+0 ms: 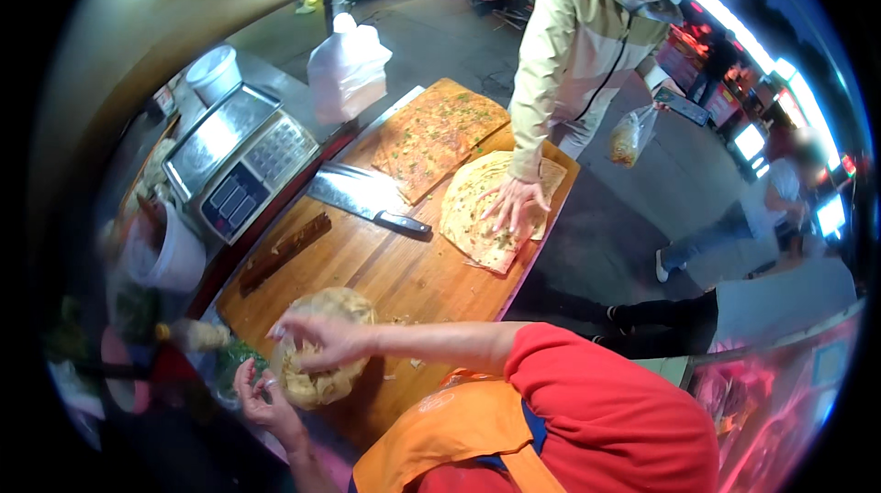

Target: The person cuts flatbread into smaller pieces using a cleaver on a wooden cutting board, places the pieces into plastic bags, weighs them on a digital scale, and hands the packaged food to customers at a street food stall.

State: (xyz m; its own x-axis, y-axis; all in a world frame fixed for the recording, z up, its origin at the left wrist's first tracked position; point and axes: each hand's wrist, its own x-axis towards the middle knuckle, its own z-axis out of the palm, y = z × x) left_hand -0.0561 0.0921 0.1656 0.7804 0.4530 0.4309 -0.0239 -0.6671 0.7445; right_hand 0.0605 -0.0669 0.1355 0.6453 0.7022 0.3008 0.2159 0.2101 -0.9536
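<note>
My right hand (328, 339) reaches across a round, pale-brown, crumpled-looking mass (321, 389) on the near end of the wooden board (367, 259). Its fingers are bent but apart, and I see nothing held in them. Beside that mass, on its left, my left hand (266, 398) is raised palm up, fingers loosely curled and apart, with nothing visible in it. Whether the round mass is dough or flatbread I cannot tell. Farther off, another person's hand (517, 199) presses flat on a folded flatbread (473, 218). Behind it lies a large rectangular flatbread (439, 133) dotted with green bits.
A cleaver (367, 201) and a dark wooden stick (284, 253) rest on the board. A scale (243, 163), a white bucket (213, 74) and a white tub (165, 250) stand left. White plastic bags (349, 71) hang behind. The other person holds a phone (684, 108) and food bag (630, 137).
</note>
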